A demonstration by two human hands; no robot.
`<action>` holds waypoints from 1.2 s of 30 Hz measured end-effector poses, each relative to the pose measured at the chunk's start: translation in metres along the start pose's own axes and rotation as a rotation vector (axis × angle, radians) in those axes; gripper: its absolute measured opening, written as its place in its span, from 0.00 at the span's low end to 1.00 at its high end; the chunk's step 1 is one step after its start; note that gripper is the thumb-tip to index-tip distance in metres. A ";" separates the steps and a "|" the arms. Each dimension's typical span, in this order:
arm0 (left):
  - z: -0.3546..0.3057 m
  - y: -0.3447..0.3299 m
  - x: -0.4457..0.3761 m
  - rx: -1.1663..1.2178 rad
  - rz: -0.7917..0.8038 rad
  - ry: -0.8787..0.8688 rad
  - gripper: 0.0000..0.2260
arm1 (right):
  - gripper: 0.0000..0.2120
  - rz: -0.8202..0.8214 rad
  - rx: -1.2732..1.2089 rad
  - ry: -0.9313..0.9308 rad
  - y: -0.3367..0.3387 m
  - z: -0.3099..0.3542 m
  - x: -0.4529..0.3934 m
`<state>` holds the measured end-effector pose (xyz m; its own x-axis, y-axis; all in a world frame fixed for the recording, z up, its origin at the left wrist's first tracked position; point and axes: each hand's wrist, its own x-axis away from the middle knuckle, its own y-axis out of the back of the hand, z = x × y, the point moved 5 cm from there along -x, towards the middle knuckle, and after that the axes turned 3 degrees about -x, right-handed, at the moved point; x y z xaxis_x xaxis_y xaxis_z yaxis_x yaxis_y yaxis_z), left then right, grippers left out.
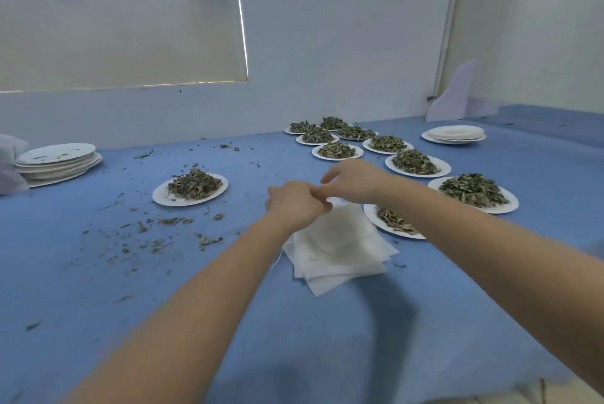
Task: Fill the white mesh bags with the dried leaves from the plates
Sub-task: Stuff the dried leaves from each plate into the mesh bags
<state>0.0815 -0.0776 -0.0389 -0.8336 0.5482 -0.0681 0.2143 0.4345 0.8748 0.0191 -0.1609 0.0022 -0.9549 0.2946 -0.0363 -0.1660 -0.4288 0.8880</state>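
- Meeting over the blue table [327,338], the left hand [294,204] and the right hand [351,181] both have their fingers curled, and the two touch at the fingertips.
- Both hands seem to pinch the top edge of a white mesh bag [340,223], lifted just above a pile of more bags [340,263]; the picture is blurred here, so the exact grip is hard to make out.
- The pile of bags lies flat on the table, fanned out, right below the hands.
- A plate with dried leaves [397,223] sits just right of the pile, partly hidden by the right forearm.
- Another plate of leaves [190,189] stands alone to the left of the hands.
- A group of more filled plates [418,164] runs from the right side back toward the wall.
- A stack of empty plates [57,164] stands at the far left, and a smaller stack [454,135] at the far right.
- Loose leaf bits [157,233] are scattered on the table left of the hands.
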 end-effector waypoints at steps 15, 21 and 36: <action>0.014 0.031 -0.005 0.324 -0.111 0.164 0.13 | 0.34 -0.056 0.053 0.278 -0.015 -0.013 0.001; 0.040 0.086 -0.012 0.644 -0.163 0.243 0.04 | 0.23 -0.289 -0.107 0.505 -0.007 0.031 -0.029; 0.152 0.173 -0.055 0.706 -0.542 0.141 0.11 | 0.07 -0.272 -0.840 0.348 -0.036 0.135 -0.156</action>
<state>0.2414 0.0759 0.0434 -0.9559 0.0681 -0.2857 -0.0022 0.9711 0.2388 0.2073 -0.0758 0.0382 -0.8547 0.2615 -0.4485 -0.3866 -0.8972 0.2137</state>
